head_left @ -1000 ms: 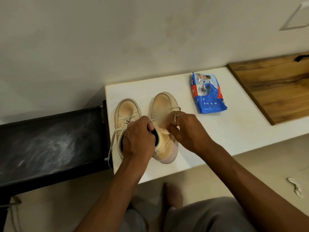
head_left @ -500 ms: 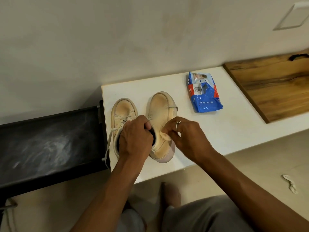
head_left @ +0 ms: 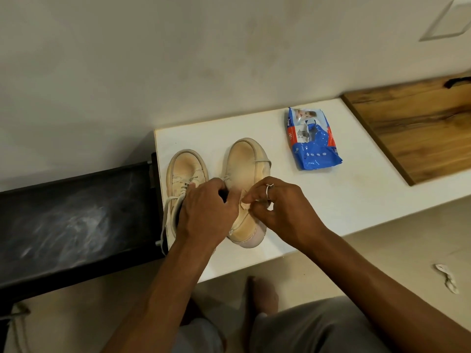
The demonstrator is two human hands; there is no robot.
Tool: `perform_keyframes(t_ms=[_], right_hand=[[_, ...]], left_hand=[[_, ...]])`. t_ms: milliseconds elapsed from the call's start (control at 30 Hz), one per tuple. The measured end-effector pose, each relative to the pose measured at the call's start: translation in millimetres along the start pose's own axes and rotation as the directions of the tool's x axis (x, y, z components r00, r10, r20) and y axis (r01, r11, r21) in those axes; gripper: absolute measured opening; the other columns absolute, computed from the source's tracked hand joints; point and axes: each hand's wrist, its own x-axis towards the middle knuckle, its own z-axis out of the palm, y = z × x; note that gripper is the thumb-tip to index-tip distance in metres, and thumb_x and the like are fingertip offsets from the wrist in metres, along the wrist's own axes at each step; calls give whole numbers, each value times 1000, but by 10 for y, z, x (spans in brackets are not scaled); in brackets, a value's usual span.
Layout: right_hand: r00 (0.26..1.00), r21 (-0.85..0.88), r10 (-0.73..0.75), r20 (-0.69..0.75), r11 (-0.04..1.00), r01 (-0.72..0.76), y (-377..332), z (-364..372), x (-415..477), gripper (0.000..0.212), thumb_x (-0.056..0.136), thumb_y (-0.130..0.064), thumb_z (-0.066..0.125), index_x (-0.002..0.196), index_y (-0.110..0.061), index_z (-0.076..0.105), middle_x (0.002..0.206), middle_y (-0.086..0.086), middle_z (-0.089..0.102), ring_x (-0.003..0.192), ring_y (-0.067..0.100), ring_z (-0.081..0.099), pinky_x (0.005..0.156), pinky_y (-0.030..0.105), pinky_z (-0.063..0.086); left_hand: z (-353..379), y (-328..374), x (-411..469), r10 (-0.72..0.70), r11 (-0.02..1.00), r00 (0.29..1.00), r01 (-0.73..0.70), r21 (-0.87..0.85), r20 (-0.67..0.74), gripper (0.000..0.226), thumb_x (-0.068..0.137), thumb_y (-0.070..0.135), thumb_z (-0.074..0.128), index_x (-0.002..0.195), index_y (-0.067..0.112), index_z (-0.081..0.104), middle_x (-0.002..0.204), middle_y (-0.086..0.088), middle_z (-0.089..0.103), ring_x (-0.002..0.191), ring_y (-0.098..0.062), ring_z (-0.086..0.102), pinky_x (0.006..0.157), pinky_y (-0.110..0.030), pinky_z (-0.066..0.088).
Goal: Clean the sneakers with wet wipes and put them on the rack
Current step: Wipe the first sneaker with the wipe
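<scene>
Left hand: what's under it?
The left hand grips the collar of the tilted sneaker; a dark sliver of lining shows by the thumb. It also covers the heel of the other sneaker. The opening and tongue are hidden.

Heel of laced sneaker (head_left: 186, 169) and opening of second sneaker (head_left: 244, 161): we can't see them, left hand (head_left: 206, 215) covers both. Wipe (head_left: 244, 205) mostly buried in right hand (head_left: 283, 207). Wooden board (head_left: 420, 128) cut off at right edge.
</scene>
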Motion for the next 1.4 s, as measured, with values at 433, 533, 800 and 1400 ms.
perform_keyframes(t_ms=[433,533,800,1400], right_hand=[[993,-164,-49,-104,986,32,92,-81,491,16,92,-16,68,105,-16,77,106,2,70,90,10,60,78,7,41],[999,-82,-39,28,996,41,52,-98,296,15,88,-15,72,101,-19,78,102,-3,69,79,1,56,71,2,42],[991,-184,-98,-92,980,79,100,-60,317,16,90,-15,71,105,-14,77,104,4,70,90,16,64,82,26,53],[999,-19,-8,53,1000,9,136,-75,129,16,88,-14,73,101,-21,78,97,-9,62,78,1,57,72,3,43]], left_hand=[[25,12,6,-4,1000,999,5,6,-51,22,99,35,51,89,16,56,70,11,42,75,-16,48,102,-50,46],[32,14,0,-25,1000,998,26,16,-54,24,100,35,51,93,13,58,73,9,42,79,-17,45,104,-49,43],[51,-2,10,0,1000,998,1,27,-64,25,100,35,50,97,12,60,81,6,49,79,-16,47,103,-49,44],[75,-27,21,-10,1000,997,12,19,-73,22,98,37,53,90,17,58,80,3,56,86,-24,60,96,-50,49]])
